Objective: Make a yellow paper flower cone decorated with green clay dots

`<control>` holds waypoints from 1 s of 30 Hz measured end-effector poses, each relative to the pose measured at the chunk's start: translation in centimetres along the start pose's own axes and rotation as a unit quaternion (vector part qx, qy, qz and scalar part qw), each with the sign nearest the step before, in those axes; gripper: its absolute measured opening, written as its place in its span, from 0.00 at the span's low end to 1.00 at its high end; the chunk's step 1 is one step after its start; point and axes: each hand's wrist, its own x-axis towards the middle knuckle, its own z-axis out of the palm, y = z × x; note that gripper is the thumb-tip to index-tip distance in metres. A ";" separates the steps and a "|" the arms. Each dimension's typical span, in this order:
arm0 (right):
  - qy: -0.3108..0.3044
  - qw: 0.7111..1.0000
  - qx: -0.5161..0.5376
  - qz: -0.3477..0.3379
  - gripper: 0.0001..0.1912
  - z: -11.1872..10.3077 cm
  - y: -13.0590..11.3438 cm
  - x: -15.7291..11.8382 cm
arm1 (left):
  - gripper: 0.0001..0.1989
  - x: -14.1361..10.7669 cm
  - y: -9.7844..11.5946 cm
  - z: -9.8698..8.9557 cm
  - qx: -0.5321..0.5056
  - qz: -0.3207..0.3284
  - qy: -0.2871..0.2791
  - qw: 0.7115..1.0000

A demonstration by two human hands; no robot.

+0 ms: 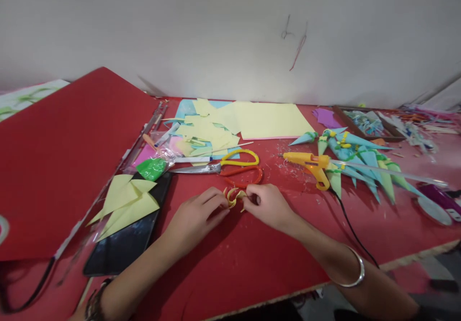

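Small curled strips of yellow paper point(234, 198) are held between my two hands, just above the red table. My left hand point(201, 211) pinches their left end, its fingers bent together. From the other side, my right hand point(265, 205) grips the right end between thumb and forefinger. Directly beyond my hands lie scissors point(239, 162) with one yellow and one red handle loop, blades pointing left. The exact shape of the strips is partly hidden by my fingers.
An orange glue gun point(306, 160) with a cord lies at right, near blue and green paper cones point(360, 155). Yellow sheets and scraps point(273, 119) sit at the back. Left are folded yellow pieces point(127, 201) on a black tablet point(124, 249) and a red board point(72, 167).
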 end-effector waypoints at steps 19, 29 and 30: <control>-0.080 0.994 -0.008 -0.077 0.08 -0.2 -0.2 -0.7 | 0.07 -0.3 -0.2 0.7 -0.043 0.009 -0.018 0.999; -0.044 0.970 -0.145 -0.190 0.04 -0.3 -0.4 -1.2 | 0.10 -0.2 0.0 0.3 0.057 0.127 0.084 0.987; -0.036 0.964 -0.158 -0.209 0.04 -0.4 -0.3 -1.2 | 0.11 -0.2 0.0 0.1 0.073 0.140 0.096 0.983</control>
